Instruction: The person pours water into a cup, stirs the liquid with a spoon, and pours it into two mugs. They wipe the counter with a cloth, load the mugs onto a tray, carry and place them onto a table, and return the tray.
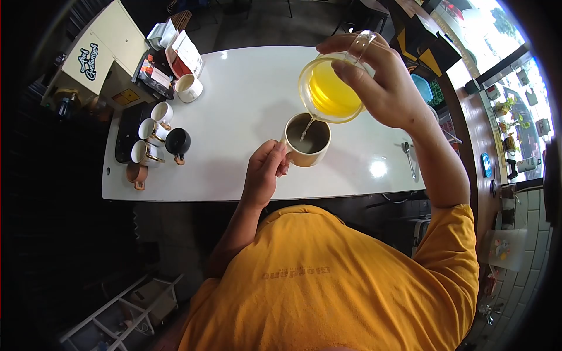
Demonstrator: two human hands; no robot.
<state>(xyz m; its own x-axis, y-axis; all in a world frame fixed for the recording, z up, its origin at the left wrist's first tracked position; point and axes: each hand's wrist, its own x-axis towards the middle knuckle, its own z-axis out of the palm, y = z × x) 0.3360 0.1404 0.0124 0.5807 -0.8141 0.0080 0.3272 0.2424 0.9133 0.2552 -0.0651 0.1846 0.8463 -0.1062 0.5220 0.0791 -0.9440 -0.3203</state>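
Observation:
My right hand (380, 76) is closed around the handle of a clear glass pitcher (335, 89) holding yellow liquid. The pitcher is tilted, and a thin stream runs from its lip into a cream mug (307, 158) below. Liquid shows inside the mug, dark against its inner wall. My left hand (266, 171) grips the mug's handle from the left side. The mug is close to upright; whether its base touches the white table (234, 117) I cannot tell.
On the table's left stand several white cups (144, 153), a black cup (177, 142), a brown cup (137, 173) and a cream cup (188, 88). A spoon (408, 158) lies at the right. Bags (184, 54) and a cream machine (108, 50) stand at the back left.

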